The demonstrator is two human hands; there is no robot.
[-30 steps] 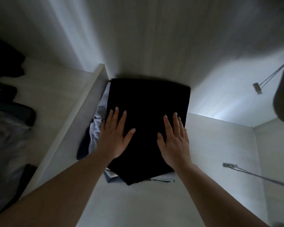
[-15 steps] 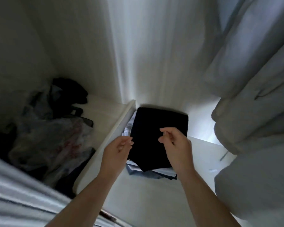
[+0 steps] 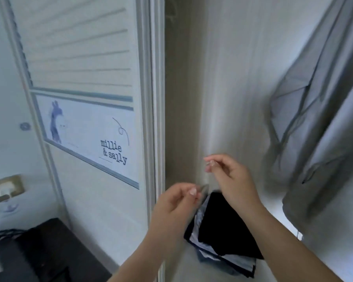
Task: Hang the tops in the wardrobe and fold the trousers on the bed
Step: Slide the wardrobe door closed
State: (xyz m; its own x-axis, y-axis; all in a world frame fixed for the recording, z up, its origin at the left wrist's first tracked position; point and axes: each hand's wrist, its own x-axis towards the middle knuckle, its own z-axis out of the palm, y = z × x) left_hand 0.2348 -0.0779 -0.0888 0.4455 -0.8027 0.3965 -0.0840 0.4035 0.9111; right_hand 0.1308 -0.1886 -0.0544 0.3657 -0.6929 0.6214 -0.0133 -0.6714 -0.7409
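Folded black trousers [image 3: 226, 233] lie on top of a stack of folded clothes [image 3: 222, 259] on the wardrobe shelf [image 3: 277, 218]. My left hand [image 3: 171, 208] and my right hand [image 3: 232, 180] hover above and in front of the stack, off the fabric, fingers loosely curled with the fingertips pinched together and nothing visibly held. A grey top [image 3: 318, 119] hangs inside the wardrobe at the right.
A white louvred wardrobe door [image 3: 86, 98] with a "millie & sally" sticker fills the left half. A wall socket with a white cable [image 3: 6, 190] sits at far left, above a dark piece of furniture [image 3: 39, 253].
Both hands lifted off the black trousers and drew back out of the wardrobe. My view pulled back and turned left, so the door and the room outside came into sight.
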